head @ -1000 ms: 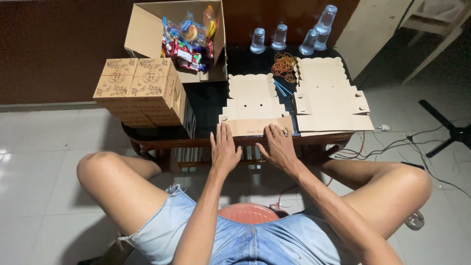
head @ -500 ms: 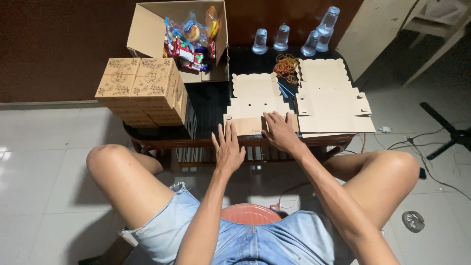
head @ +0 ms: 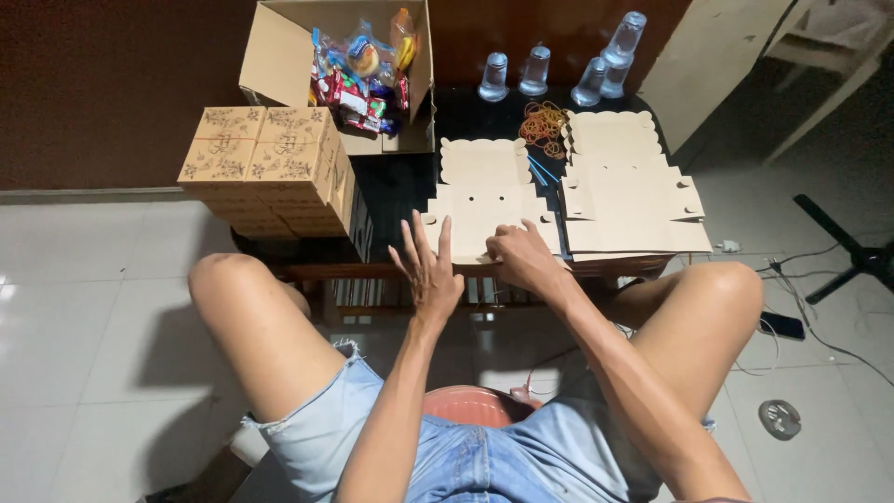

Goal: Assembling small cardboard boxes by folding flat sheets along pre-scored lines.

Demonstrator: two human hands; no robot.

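Right hand (head: 521, 256) presses, fingers curled, on the flat box blank (head: 484, 200), which runs lengthwise away from it. Left hand (head: 430, 270) hovers just beside, fingers spread, holding nothing.

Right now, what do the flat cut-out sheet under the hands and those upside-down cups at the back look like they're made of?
The flat sheet looks like thin tan cardboard, matte: die-cut scalloped edges, punched holes, fold lines. The right hand rests on it; the left hand hovers at its edge. The cups look like clear plastic, glossy and see-through, though glass cannot be ruled out.

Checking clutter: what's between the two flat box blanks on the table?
Blue sticks lie in the gap between left blank and right blank, head view.
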